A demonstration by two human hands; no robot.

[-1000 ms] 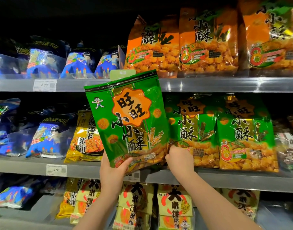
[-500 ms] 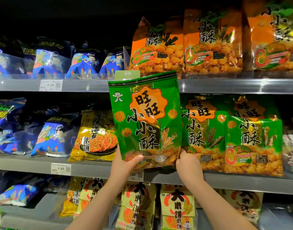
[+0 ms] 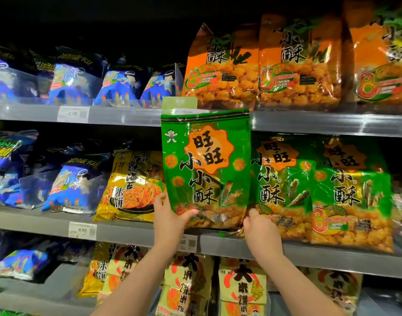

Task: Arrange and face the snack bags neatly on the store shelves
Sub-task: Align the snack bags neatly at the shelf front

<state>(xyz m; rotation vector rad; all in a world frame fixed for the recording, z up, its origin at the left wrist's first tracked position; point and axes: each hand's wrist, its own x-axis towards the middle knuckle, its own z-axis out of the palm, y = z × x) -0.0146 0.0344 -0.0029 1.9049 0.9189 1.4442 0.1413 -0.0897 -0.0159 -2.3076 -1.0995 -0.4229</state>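
A green snack bag (image 3: 207, 165) with an orange badge stands upright at the front of the middle shelf (image 3: 131, 231), face toward me. My left hand (image 3: 170, 220) grips its lower left corner, thumb across the front. My right hand (image 3: 260, 229) pinches its lower right corner. Two more green bags of the same kind (image 3: 279, 185) (image 3: 352, 197) stand to its right on the same shelf. The held bag's top edge overlaps the upper shelf's rail (image 3: 320, 123).
A yellow seaweed cracker bag (image 3: 131, 185) sits just left of the held bag, blue bags (image 3: 70, 188) farther left. Orange bags (image 3: 220, 65) line the top shelf at right, blue ones (image 3: 125, 85) at left. Yellow cracker packs (image 3: 241, 290) fill the bottom shelf. Price tags (image 3: 82, 230) hang on the rails.
Both hands have carried the green bag rightward and turned it from tilted to upright, bringing it in beside the other green bags on the middle shelf.
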